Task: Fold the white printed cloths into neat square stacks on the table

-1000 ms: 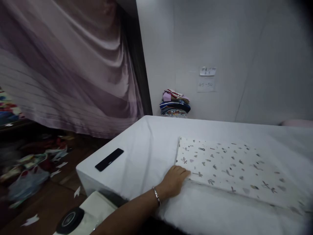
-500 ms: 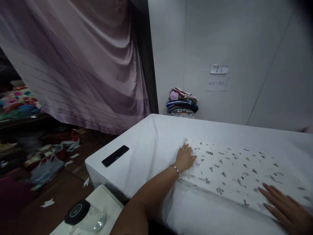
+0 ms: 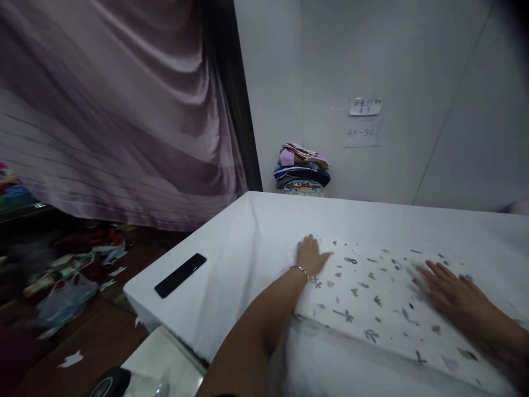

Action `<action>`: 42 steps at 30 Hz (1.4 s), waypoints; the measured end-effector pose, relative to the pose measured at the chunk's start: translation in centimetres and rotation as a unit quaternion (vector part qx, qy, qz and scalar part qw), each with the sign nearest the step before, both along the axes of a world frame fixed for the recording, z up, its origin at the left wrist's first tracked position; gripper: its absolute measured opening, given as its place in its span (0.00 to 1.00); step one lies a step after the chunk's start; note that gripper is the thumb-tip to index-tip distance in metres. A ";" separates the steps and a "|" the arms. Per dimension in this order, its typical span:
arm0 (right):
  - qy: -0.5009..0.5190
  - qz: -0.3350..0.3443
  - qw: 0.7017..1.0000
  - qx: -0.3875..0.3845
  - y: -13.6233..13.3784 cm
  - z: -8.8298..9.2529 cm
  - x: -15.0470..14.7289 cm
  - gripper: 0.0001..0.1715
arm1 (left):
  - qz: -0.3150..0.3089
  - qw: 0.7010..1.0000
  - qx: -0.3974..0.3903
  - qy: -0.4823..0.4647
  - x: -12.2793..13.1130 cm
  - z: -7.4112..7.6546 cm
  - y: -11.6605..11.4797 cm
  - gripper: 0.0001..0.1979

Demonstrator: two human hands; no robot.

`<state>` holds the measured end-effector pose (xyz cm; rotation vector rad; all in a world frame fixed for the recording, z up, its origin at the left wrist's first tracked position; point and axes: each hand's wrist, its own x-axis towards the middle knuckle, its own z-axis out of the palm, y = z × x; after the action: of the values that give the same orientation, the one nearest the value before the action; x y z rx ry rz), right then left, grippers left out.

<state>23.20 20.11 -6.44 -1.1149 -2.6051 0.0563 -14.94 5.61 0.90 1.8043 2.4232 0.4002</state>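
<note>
A white cloth (image 3: 363,298) printed with small leaf-like and other shapes lies folded flat on the white-covered table. My left hand (image 3: 309,255), with a bracelet at the wrist, rests flat on the cloth's left end, fingers spread. Over the right part of the cloth is my right hand (image 3: 448,289), palm down with its fingers stretched out and somewhat blurred. Neither hand grips anything. The cloth's far right end is partly hidden behind my right arm.
A black phone (image 3: 181,275) lies near the left edge of the table (image 3: 231,237). Folded fabrics (image 3: 302,170) are stacked by the wall. At lower left, a black-lidded jar (image 3: 109,383) stands on a pale surface. A curtain (image 3: 136,110) hangs at left above a cluttered floor.
My right hand has slid away from me and leftward over the cloth. My left hand stays at the left end, its fingers now flatter. The view has shifted slightly.
</note>
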 end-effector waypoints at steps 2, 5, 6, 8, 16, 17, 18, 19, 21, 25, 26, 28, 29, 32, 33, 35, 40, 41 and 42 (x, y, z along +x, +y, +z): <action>-0.037 -0.035 0.998 -0.030 0.8 0.4 -0.2 0.38 | 0.014 1.000 -0.016 -0.006 -0.3 -0.8 0.3 0.35; -0.055 -0.074 0.994 -0.053 0.9 0.3 0.4 0.40 | 0.013 1.000 -0.014 -0.001 -0.7 -1.4 0.3 0.34; -0.055 -0.078 0.994 -0.053 0.8 0.3 0.5 0.40 | 0.011 1.000 -0.010 0.002 -0.7 -1.4 0.2 0.34; -0.059 -0.081 0.994 -0.053 0.4 0.6 0.4 0.40 | 0.010 1.000 -0.004 0.004 -0.8 -1.4 0.3 0.34; -0.068 -0.081 0.989 -0.104 -2.5 5.2 -0.6 0.39 | 0.023 0.996 -0.011 -0.084 -0.8 1.1 -0.4 0.34; -0.060 -0.068 0.991 -0.101 -3.5 5.6 -0.4 0.38 | 0.015 0.996 0.004 -0.092 -0.9 1.4 -1.0 0.34; -0.054 -0.048 0.993 -0.097 -4.7 5.9 -0.1 0.37 | 0.002 0.995 0.021 -0.093 -1.0 1.5 -1.7 0.34; -0.051 -0.026 0.994 -0.098 -6.1 6.0 0.1 0.36 | -0.012 0.995 0.036 -0.089 -1.2 1.5 -2.5 0.33; -0.055 0.005 0.992 -0.110 -8.7 5.9 0.6 0.34 | -0.023 0.995 0.051 -0.079 -1.8 1.2 -4.1 0.33; -0.060 0.001 0.990 -0.124 -12.0 5.0 0.8 0.35 | 0.031 0.996 0.052 -0.064 -2.5 0.6 -6.1 0.27; -0.058 -0.004 0.991 -0.124 -12.2 4.8 0.8 0.35 | 0.044 0.996 0.049 -0.065 -2.5 0.7 -6.3 0.26; -0.055 -0.012 0.990 -0.127 -12.3 4.7 0.6 0.36 | 0.062 0.994 0.038 -0.079 -2.1 1.1 -6.2 0.24; -0.055 -0.015 0.990 -0.129 -12.2 4.7 0.5 0.36 | 0.065 0.993 0.031 -0.090 -1.8 1.4 -6.1 0.22; -0.052 -0.016 0.990 -0.127 -11.9 4.8 0.4 0.36 | 0.069 0.991 0.016 -0.116 -1.1 2.0 -5.6 0.18; -0.051 -0.016 0.991 -0.126 -11.9 4.9 0.3 0.36 | 0.076 0.989 0.013 -0.123 -0.9 2.0 -5.3 0.17; -0.055 -0.015 0.990 -0.126 -12.0 4.9 0.3 0.36 | 0.104 0.984 0.006 -0.146 -0.8 2.1 -4.8 0.18; -0.069 -0.024 0.988 -0.132 -12.3 5.2 0.2 0.36 | 0.163 0.966 -0.018 -0.201 -1.4 2.0 -3.4 0.25; -0.070 -0.026 0.988 -0.133 -12.3 5.3 0.1 0.36 | 0.167 0.963 -0.022 -0.211 -1.6 2.0 -3.2 0.25; -0.071 -0.026 0.988 -0.133 -12.3 5.4 0.1 0.37 | 0.170 0.960 -0.023 -0.222 -1.7 2.1 -3.0 0.25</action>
<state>23.25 7.79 -1.02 -1.3206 -2.7513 0.3345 -16.66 2.59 3.00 1.1173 2.3756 0.6848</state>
